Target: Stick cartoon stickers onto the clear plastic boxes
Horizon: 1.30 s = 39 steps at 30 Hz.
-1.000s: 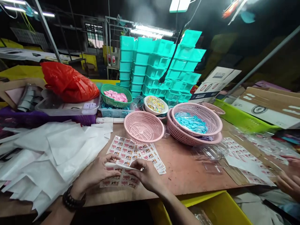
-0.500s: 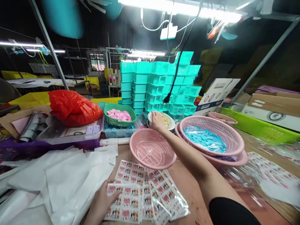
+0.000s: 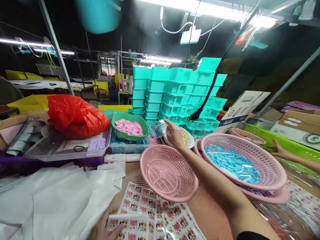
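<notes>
My left hand [image 3: 106, 225] is at the bottom, its thumb over the edge of a printed sticker sheet [image 3: 140, 226] with cartoon cats and pink lettering. More such sheets lie fanned beneath it. My right hand [image 3: 174, 135] reaches forward over a white plate [image 3: 191, 141] of small yellow and white pieces. Its fingers are closed at a small clear plastic box [image 3: 158, 129], which tilts to the left of the fingertips. An open pink basket [image 3: 168, 173] stands between my hands, partly over the sheets.
Pink baskets [image 3: 275, 166] with blue pieces stand right. A green basket [image 3: 117, 131] of pink pieces sits back left, beside a red bag [image 3: 77, 115]. White sheets [image 3: 62, 200] cover the left. Teal bins [image 3: 170, 90] are stacked behind. Another person's hand [image 3: 280, 150] reaches in from the right.
My right hand has come away from the plate's left rim and now has the clear box at its fingers. My left hand stays on the sheets. Another person's hand has appeared at right.
</notes>
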Each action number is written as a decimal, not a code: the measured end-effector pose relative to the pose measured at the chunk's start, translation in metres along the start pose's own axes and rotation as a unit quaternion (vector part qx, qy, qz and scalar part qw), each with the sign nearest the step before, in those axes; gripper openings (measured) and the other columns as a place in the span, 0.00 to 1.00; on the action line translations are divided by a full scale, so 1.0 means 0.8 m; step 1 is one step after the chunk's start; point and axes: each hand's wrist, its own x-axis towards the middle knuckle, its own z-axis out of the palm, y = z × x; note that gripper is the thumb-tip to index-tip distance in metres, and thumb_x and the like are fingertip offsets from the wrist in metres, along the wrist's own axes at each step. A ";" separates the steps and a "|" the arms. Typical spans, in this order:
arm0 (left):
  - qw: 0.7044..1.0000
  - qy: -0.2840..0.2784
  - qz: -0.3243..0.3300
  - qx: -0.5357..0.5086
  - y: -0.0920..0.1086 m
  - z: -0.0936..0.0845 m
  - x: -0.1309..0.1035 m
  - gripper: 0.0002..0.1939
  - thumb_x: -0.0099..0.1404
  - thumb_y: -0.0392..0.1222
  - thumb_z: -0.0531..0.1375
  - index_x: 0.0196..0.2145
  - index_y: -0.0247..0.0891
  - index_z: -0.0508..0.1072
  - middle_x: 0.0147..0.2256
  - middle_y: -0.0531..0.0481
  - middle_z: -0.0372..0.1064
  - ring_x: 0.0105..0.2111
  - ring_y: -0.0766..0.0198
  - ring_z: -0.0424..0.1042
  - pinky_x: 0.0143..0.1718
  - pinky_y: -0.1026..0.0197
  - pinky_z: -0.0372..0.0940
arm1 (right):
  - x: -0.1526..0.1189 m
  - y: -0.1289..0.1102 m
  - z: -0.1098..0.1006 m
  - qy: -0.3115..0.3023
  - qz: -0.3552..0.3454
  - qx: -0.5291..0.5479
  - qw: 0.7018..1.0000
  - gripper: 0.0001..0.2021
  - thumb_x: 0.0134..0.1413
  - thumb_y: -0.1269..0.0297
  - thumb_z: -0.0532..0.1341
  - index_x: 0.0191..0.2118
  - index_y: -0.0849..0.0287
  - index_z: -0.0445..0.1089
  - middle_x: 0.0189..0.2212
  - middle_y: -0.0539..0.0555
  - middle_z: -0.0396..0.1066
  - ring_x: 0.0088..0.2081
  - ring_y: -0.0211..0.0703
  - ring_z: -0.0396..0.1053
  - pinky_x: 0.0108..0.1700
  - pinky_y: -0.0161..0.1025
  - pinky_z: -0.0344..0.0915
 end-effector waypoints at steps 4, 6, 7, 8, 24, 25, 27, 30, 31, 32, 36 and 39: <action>0.989 -0.024 -0.067 -0.130 0.030 -0.029 -0.020 0.34 0.48 0.60 0.69 0.47 0.35 0.76 0.39 0.43 0.81 0.40 0.47 0.80 0.40 0.54 0.75 | -0.181 -0.028 -0.043 0.000 -0.075 0.134 0.988 0.24 0.61 0.71 0.54 0.61 0.52 0.68 0.56 0.55 0.74 0.56 0.49 0.73 0.58 0.47 0.70; 0.970 -0.035 -0.100 -0.220 0.047 -0.049 -0.031 0.35 0.45 0.61 0.72 0.44 0.35 0.77 0.34 0.45 0.81 0.32 0.52 0.79 0.34 0.55 0.75 | -0.277 -0.045 -0.053 -0.036 -0.066 0.159 0.984 0.24 0.61 0.72 0.55 0.61 0.49 0.68 0.54 0.54 0.76 0.53 0.48 0.75 0.54 0.45 0.73; 0.961 -0.035 -0.110 -0.252 0.054 -0.060 -0.037 0.33 0.43 0.61 0.74 0.40 0.34 0.77 0.31 0.47 0.80 0.29 0.54 0.78 0.32 0.57 0.74 | -0.318 -0.052 -0.053 -0.050 -0.052 0.162 0.984 0.25 0.61 0.72 0.55 0.62 0.49 0.67 0.53 0.55 0.76 0.53 0.48 0.76 0.54 0.45 0.74; 0.954 -0.027 -0.117 -0.276 0.061 -0.069 -0.042 0.31 0.41 0.59 0.75 0.36 0.34 0.78 0.28 0.48 0.79 0.27 0.56 0.78 0.30 0.59 0.74 | -0.352 -0.058 -0.048 -0.058 -0.030 0.159 0.985 0.26 0.61 0.73 0.54 0.63 0.49 0.66 0.54 0.56 0.76 0.53 0.48 0.75 0.54 0.46 0.75; 0.948 -0.026 -0.041 -0.315 0.105 -0.075 -0.110 0.24 0.39 0.55 0.78 0.27 0.33 0.80 0.24 0.50 0.78 0.24 0.64 0.73 0.27 0.64 0.69 | -0.383 -0.122 -0.100 -0.119 0.006 0.321 0.940 0.26 0.59 0.64 0.63 0.62 0.49 0.62 0.61 0.60 0.65 0.62 0.54 0.64 0.64 0.57 0.63; 0.948 -0.040 -0.034 -0.312 0.108 -0.071 -0.111 0.24 0.40 0.56 0.77 0.27 0.33 0.80 0.25 0.50 0.78 0.25 0.63 0.73 0.28 0.63 0.70 | -0.378 -0.134 -0.099 -0.154 0.007 0.343 0.927 0.26 0.57 0.62 0.66 0.61 0.50 0.63 0.59 0.60 0.67 0.59 0.53 0.67 0.61 0.55 0.67; 0.948 -0.058 -0.029 -0.312 0.112 -0.065 -0.115 0.25 0.42 0.58 0.76 0.28 0.33 0.80 0.25 0.49 0.78 0.25 0.62 0.74 0.29 0.61 0.71 | -0.369 -0.147 -0.087 -0.218 0.043 0.399 0.890 0.25 0.54 0.57 0.68 0.57 0.52 0.67 0.51 0.58 0.73 0.49 0.50 0.74 0.52 0.49 0.73; 0.954 -0.075 -0.021 -0.291 0.109 -0.064 -0.118 0.27 0.45 0.62 0.74 0.27 0.33 0.79 0.23 0.50 0.75 0.25 0.61 0.73 0.30 0.60 0.71 | -0.365 -0.145 -0.066 -0.249 0.139 0.495 0.821 0.20 0.52 0.51 0.70 0.47 0.54 0.70 0.32 0.51 0.75 0.33 0.44 0.76 0.38 0.42 0.75; 0.959 -0.078 -0.009 -0.271 0.107 -0.066 -0.119 0.26 0.47 0.63 0.73 0.26 0.34 0.77 0.22 0.50 0.74 0.25 0.61 0.73 0.30 0.60 0.71 | -0.366 -0.141 -0.062 -0.254 0.159 0.512 0.805 0.19 0.51 0.50 0.70 0.44 0.55 0.71 0.29 0.50 0.74 0.31 0.43 0.75 0.35 0.41 0.74; 0.967 -0.071 0.015 -0.243 0.106 -0.070 -0.119 0.26 0.48 0.63 0.72 0.25 0.34 0.76 0.23 0.49 0.74 0.27 0.60 0.74 0.31 0.59 0.71 | -0.368 -0.138 -0.061 -0.257 0.170 0.518 0.798 0.19 0.50 0.48 0.70 0.40 0.55 0.71 0.26 0.49 0.73 0.29 0.42 0.74 0.33 0.40 0.73; 0.978 0.020 0.192 -0.076 0.120 -0.089 -0.119 0.29 0.46 0.53 0.76 0.43 0.37 0.78 0.50 0.40 0.75 0.52 0.50 0.73 0.55 0.51 0.68 | -0.379 -0.134 -0.066 -0.245 0.139 0.452 0.847 0.19 0.55 0.44 0.66 0.30 0.57 0.70 0.23 0.50 0.71 0.26 0.40 0.70 0.29 0.36 0.68; 0.968 -0.055 0.246 0.021 0.143 -0.096 -0.116 0.32 0.48 0.50 0.75 0.50 0.40 0.78 0.54 0.41 0.75 0.56 0.49 0.71 0.62 0.48 0.60 | -0.385 -0.138 -0.074 -0.233 0.095 0.388 0.887 0.20 0.60 0.45 0.61 0.27 0.56 0.69 0.22 0.50 0.70 0.25 0.38 0.67 0.28 0.35 0.65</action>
